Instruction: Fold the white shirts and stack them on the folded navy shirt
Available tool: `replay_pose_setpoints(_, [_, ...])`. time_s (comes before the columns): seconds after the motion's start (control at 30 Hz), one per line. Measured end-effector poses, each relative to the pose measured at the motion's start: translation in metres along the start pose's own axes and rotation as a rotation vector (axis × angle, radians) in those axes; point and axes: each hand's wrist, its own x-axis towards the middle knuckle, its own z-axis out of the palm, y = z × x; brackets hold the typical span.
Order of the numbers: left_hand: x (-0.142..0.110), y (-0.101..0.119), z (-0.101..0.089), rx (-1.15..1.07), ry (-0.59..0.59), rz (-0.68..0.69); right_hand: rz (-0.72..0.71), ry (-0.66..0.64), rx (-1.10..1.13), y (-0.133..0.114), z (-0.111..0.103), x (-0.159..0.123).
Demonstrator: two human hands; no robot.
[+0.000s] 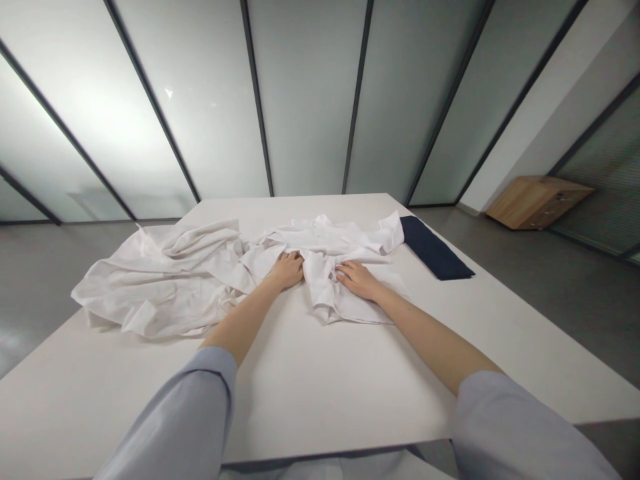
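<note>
A crumpled white shirt [325, 237] is spread on the white table [320, 393] in front of me. My left hand [289, 270] rests at its near left part, fingers bent into the fabric. On the bunched folds to the right lies my right hand [359, 280], its fingers slightly apart and touching the cloth. Between the hands a rumpled part of the shirt hangs together in creases toward me. A larger heap of loose white cloth [165, 280] lies left of my left hand and meets the shirt.
A folded dark navy cloth [435, 248] lies near the table's right edge, beside the shirt. Beyond the table stands a frosted glass partition [305, 100] with dark frames. A wooden cabinet [535, 200] is on the floor at the right.
</note>
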Motion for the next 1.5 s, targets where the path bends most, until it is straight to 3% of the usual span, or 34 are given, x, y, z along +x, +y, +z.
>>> replay_pose_setpoints(0.2, [-0.001,-0.011,-0.01,0.078,0.0,-0.179,0.103,0.041,-0.012,0.022,-0.004,-0.002])
replay_pose_setpoints(0.5, [-0.007,-0.06,-0.03,-0.023,-0.068,0.0,0.192,0.02,-0.057,0.029,-0.012,0.003])
replay_pose_setpoints(0.6, [-0.01,-0.064,-0.042,0.065,-0.073,-0.034,0.206,-0.001,-0.062,0.03,-0.011,0.005])
replay_pose_setpoints(0.77, [-0.013,-0.04,-0.052,0.199,0.183,-0.217,0.227,-0.041,-0.07,0.027,-0.013,0.008])
replay_pose_setpoints(0.83, [-0.014,-0.028,-0.053,0.183,0.11,-0.251,0.238,-0.061,-0.07,0.024,-0.016,0.009])
replay_pose_setpoints(0.93, [-0.018,-0.017,-0.052,0.155,-0.164,-0.286,0.254,-0.089,-0.069,0.02,-0.019,0.009])
replay_pose_setpoints(1.0, [-0.022,-0.013,-0.051,0.148,-0.243,-0.251,0.278,-0.1,-0.086,0.018,-0.02,0.008])
replay_pose_setpoints(1.1, [-0.025,-0.008,-0.044,0.144,-0.184,-0.25,0.309,-0.094,-0.119,0.017,-0.019,0.007])
replay_pose_setpoints(1.23, [-0.014,-0.001,-0.029,0.091,-0.006,-0.423,0.299,-0.076,-0.108,0.016,-0.017,0.006])
replay_pose_setpoints(1.33, [0.002,0.005,-0.02,-0.046,0.116,-0.558,0.268,-0.057,-0.083,0.016,-0.014,0.005])
replay_pose_setpoints(1.43, [0.019,0.014,-0.014,-0.429,0.105,-0.624,0.228,-0.047,-0.067,0.015,-0.012,0.003])
replay_pose_setpoints(1.5, [0.028,0.024,-0.012,-0.714,0.089,-0.58,0.204,-0.048,-0.064,0.015,-0.011,0.002])
